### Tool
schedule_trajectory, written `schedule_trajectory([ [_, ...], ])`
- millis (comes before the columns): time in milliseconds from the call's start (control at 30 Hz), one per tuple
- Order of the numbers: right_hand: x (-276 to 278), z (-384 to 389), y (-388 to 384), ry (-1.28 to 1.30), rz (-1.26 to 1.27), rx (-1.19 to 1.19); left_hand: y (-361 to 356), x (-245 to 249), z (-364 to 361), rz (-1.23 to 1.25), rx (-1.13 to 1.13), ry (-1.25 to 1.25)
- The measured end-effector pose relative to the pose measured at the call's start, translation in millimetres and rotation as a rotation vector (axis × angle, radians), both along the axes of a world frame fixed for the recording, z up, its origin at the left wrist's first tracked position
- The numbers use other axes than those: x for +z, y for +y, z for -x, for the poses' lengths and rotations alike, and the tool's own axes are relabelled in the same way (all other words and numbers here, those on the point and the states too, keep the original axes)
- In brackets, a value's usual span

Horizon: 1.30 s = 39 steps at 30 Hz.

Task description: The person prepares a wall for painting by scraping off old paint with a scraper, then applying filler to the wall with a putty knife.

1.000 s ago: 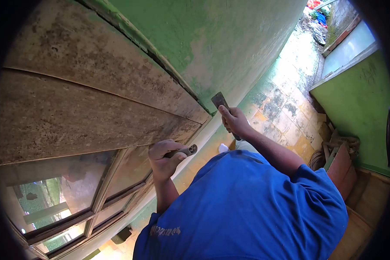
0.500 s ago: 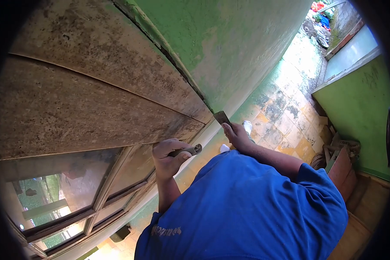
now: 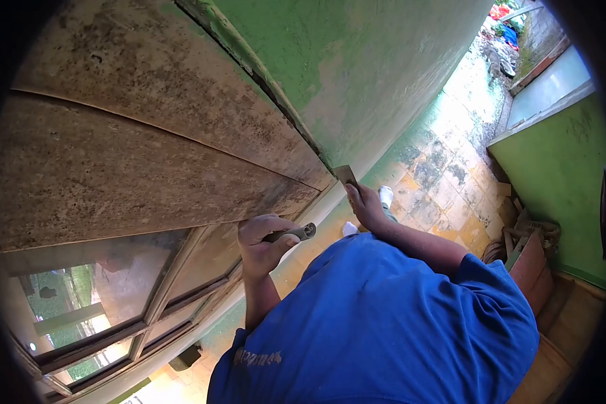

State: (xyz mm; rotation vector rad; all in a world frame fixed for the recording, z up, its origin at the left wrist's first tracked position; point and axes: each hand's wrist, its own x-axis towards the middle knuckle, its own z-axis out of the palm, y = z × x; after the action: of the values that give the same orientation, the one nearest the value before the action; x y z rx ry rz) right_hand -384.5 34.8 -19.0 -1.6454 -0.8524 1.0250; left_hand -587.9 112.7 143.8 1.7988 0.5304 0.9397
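My left hand (image 3: 266,236) is wrapped round a short grey-green roll (image 3: 307,231), its open end facing right with curled layers inside. It sits at the lower edge of the weathered wooden panel (image 3: 148,168), beside the window frame. In my right hand (image 3: 367,207) is a flat scraper (image 3: 345,175) with a rectangular grey blade. Its far end is right at the corner where the panel meets the green wall (image 3: 357,87). The scraper's handle is hidden by my fingers.
Glass panes (image 3: 81,296) in a wooden frame lie at lower left. A worn tiled floor (image 3: 444,182) runs along the wall. At right stand a green partition (image 3: 559,182) and a reddish board (image 3: 533,273) with clutter beside it.
The scraper has turned slightly in my right hand, its blade now lighter and tipped up more. My left hand keeps its grip on the roll, almost unmoved. The view has shifted slightly.
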Motion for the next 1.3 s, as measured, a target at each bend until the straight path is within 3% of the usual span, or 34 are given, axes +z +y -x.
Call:
schedule_trajectory([
  [1300, 10.2, -0.3, 1.6, -0.02, -0.02, 0.048, -4.5, 5.7, -3.8, 0.021, 0.058, 0.068],
])
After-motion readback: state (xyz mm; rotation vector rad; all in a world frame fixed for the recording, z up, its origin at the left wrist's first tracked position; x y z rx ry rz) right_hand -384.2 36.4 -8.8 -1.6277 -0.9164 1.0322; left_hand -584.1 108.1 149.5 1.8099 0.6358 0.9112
